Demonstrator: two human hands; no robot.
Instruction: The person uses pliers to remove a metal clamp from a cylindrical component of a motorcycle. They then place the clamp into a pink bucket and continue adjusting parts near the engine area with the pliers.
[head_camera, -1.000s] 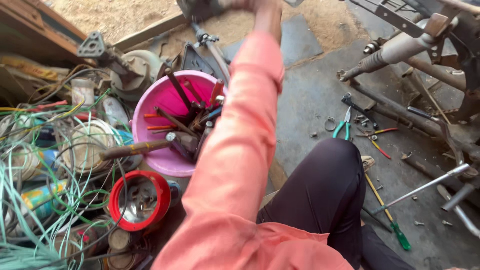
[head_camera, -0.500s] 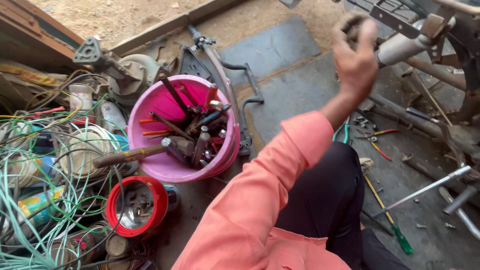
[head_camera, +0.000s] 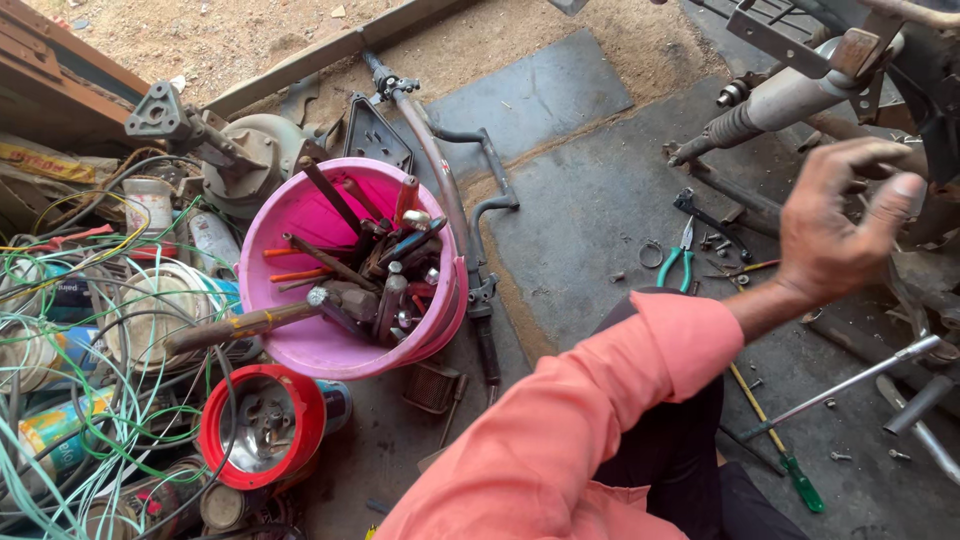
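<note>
The left hand (head_camera: 838, 222), at the end of a salmon-pink sleeve (head_camera: 610, 400), hangs in the air with the wrist bent back. Its fingers are loosely curled and spread around nothing, so the grip is open and empty. The teal-handled pliers (head_camera: 680, 262) lie on the floor at its 9 o'clock. Nearest, at 11 o'clock, is the grey metal pipe (head_camera: 775, 102), apart from the fingers. It is likely heavy, rigid and grimy, and best grasped around its plain barrel. The right hand is out of view.

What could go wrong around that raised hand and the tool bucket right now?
The empty hand hangs close to the rusty metal frame, so a scrape seems possible. The pink bucket is crammed with tools, its hammer handle jutting out, and could tip. Loose green wires might snag.
</note>
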